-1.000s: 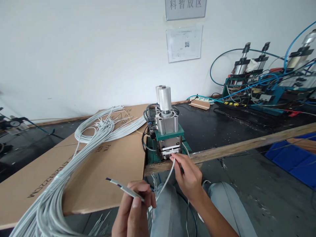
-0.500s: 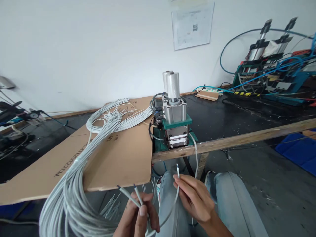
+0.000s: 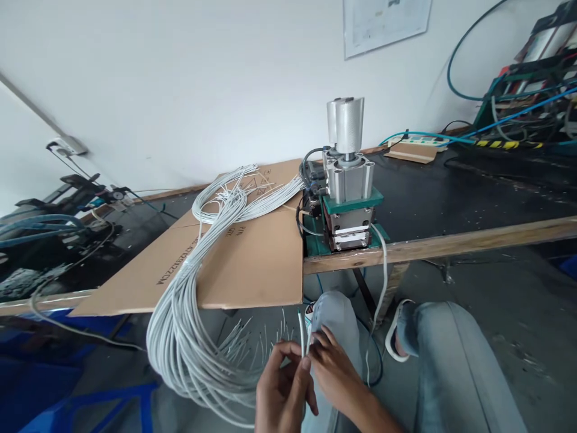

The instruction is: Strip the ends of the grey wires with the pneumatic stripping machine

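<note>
White wall is seen behind a dark-topped table with a worn wooden front edge (image 3: 451,243), on which a flattened brown cardboard sheet (image 3: 252,264) is laid across the left part. At the front edge, just right of the cardboard, a small pneumatic press with a knurled silver cylinder on a green base (image 3: 348,180) is set; a single grey cable (image 3: 383,270) is draped from its mouth down over the edge. A large bundle of thin pale-grey wires (image 3: 189,313) is spread over the cardboard and hung off its front edge in a loop toward the floor. Below the table edge, above the lap in light blue jeans (image 3: 451,361), the left hand (image 3: 282,394) and the right hand (image 3: 333,376) are brought together, touching, and both are closed on a few upright pale-grey wire ends (image 3: 301,328), pinched between fingers and thumbs. The step in hand is judged to be the gathering and lining-up of wire ends away from the press. For the next move, one end would need to be singled out, held straight and kept clear of the others.
</note>
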